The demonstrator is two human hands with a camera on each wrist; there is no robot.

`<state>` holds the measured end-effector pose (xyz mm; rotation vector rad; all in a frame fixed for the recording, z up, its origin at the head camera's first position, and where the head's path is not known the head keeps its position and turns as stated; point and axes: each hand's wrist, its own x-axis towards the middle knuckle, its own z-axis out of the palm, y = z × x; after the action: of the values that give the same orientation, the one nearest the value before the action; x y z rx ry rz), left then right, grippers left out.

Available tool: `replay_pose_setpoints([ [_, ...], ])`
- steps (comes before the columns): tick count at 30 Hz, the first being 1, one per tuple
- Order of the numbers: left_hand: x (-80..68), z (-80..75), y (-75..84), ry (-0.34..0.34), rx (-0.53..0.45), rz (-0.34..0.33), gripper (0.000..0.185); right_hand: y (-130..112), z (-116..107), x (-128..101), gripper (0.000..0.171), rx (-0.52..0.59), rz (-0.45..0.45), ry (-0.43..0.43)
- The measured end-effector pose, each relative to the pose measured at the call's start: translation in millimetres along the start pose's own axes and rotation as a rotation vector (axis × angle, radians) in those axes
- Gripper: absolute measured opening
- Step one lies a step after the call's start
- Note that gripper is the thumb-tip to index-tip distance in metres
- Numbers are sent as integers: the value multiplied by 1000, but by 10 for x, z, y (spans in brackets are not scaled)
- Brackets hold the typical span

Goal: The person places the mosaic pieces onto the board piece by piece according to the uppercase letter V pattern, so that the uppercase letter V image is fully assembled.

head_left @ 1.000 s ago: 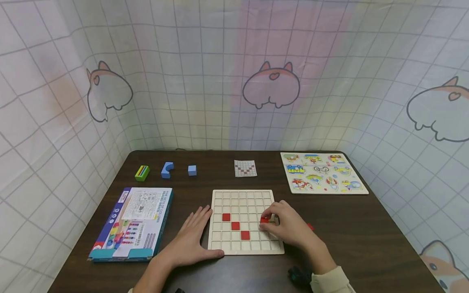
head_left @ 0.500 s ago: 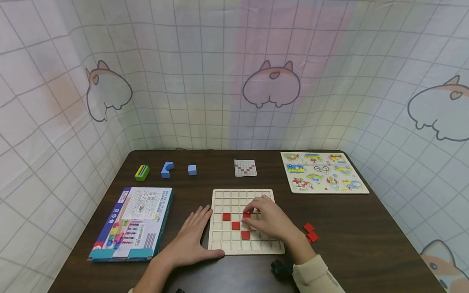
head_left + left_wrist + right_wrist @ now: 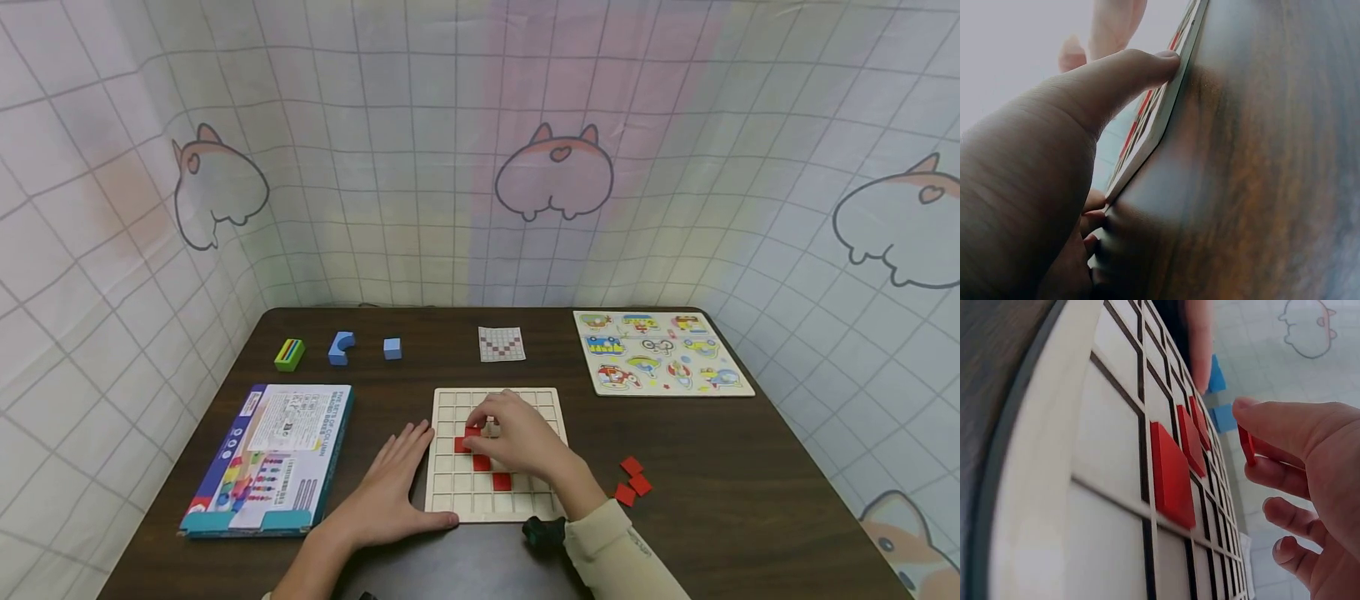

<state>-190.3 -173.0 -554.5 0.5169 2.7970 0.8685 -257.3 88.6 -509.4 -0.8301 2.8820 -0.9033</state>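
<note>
A pale wooden grid board (image 3: 450, 507) lies on the table, with three red square tiles set in its cells along a diagonal; the lowest is the nearest tile (image 3: 502, 482). Over the board's left part my right hand (image 3: 517, 437) pinches another red tile (image 3: 1245, 447) between thumb and fingertips. In the right wrist view this tile is held apart from the board's surface. My left hand (image 3: 393, 492) is spread at the board's left side, fingers straight. Its thumb (image 3: 1129, 78) touches the board's near edge in the left wrist view.
Several loose red tiles (image 3: 633, 477) lie right of the board. Behind it is a small printed grid card (image 3: 502, 344). A picture puzzle board (image 3: 663, 354) lies back right. At left are a flat box (image 3: 270, 458), a green block (image 3: 289, 355) and blue blocks (image 3: 392, 348).
My right hand has moved left across the board, carrying the pinched red tile from its right side to near the upper-left set tile. The loose tiles came into view. My left hand stays put.
</note>
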Motion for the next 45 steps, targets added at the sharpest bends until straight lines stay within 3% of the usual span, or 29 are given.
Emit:
replay_pose_setpoints([
  [10, -5, -17, 12, -13, -17, -9, 139, -26, 126, 251, 17, -8, 26, -15],
  [24, 4, -16, -9, -18, -39, -2, 137, -66, 289, 464, 24, -129, -50, -23],
  [33, 3, -22, -6, -25, -36, 1, 137, -82, 288, 454, 25, -100, -17, -59],
  [45, 1, -15, 4, -12, -19, -9, 139, -68, 222, 329, 27, -85, 8, -46],
])
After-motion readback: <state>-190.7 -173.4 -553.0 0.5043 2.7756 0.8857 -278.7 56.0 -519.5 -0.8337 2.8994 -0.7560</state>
